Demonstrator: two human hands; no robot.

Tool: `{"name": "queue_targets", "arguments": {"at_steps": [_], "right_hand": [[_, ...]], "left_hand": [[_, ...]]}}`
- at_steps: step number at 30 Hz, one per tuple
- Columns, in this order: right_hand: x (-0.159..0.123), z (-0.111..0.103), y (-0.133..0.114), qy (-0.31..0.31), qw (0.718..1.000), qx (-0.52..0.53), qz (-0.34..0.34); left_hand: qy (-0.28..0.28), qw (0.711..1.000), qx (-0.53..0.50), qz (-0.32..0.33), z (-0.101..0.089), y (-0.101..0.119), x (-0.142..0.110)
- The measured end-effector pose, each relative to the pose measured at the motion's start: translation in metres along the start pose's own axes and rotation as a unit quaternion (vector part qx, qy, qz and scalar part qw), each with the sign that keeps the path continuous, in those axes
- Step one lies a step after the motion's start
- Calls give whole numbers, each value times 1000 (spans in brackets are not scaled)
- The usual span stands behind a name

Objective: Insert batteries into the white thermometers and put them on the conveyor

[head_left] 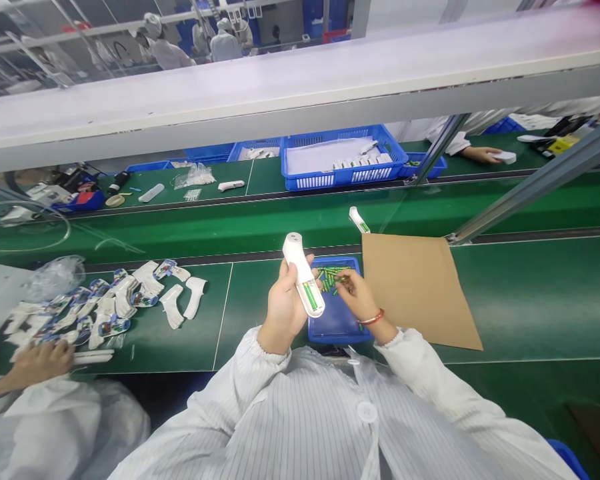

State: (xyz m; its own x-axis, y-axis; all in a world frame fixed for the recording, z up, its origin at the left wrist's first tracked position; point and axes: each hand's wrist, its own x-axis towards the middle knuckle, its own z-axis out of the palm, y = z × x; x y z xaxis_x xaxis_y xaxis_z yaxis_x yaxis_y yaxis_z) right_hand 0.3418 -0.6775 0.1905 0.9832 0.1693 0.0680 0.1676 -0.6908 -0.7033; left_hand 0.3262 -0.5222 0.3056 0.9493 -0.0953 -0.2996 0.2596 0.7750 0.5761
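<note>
My left hand (283, 303) is wrapped round a white handheld device (304, 273), held upright over the table with its open back facing me; a green battery shows in its compartment. My right hand (355, 293) is over a small blue tray (336, 320) of green batteries (333, 275), fingers pinched among them. What the fingertips hold is too small to make out.
A brown cardboard sheet (415, 287) lies right of the tray. Another white device (359, 219) rests on the green belt beyond. Several white device shells (130, 297) are piled at left, by a co-worker's hand (37, 363). Blue baskets (343, 157) stand across the belt.
</note>
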Motion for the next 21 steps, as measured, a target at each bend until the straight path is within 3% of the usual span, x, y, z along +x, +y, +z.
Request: {"name": "queue_targets", "arguments": {"at_steps": [2, 3, 5, 7, 13, 21], "right_hand": [[-12, -26, -28, 99, 979, 160, -73], [-18, -39, -41, 116, 962, 218, -114], [-30, -60, -64, 92, 948, 238, -189], [-38, -72, -79, 58, 951, 180, -243], [-40, -70, -89, 109, 952, 66, -280], [-35, -63, -89, 68, 949, 126, -282]], "left_hand": [[-11, 1000, 5, 6, 3, -1, -1], [-15, 1000, 9, 9, 4, -1, -1], [-14, 1000, 19, 13, 7, -3, -2], [-11, 999, 28, 18, 9, -4, -4], [-16, 997, 40, 60, 10, -4, -8], [-22, 995, 50, 85, 8, -6, -9]]}}
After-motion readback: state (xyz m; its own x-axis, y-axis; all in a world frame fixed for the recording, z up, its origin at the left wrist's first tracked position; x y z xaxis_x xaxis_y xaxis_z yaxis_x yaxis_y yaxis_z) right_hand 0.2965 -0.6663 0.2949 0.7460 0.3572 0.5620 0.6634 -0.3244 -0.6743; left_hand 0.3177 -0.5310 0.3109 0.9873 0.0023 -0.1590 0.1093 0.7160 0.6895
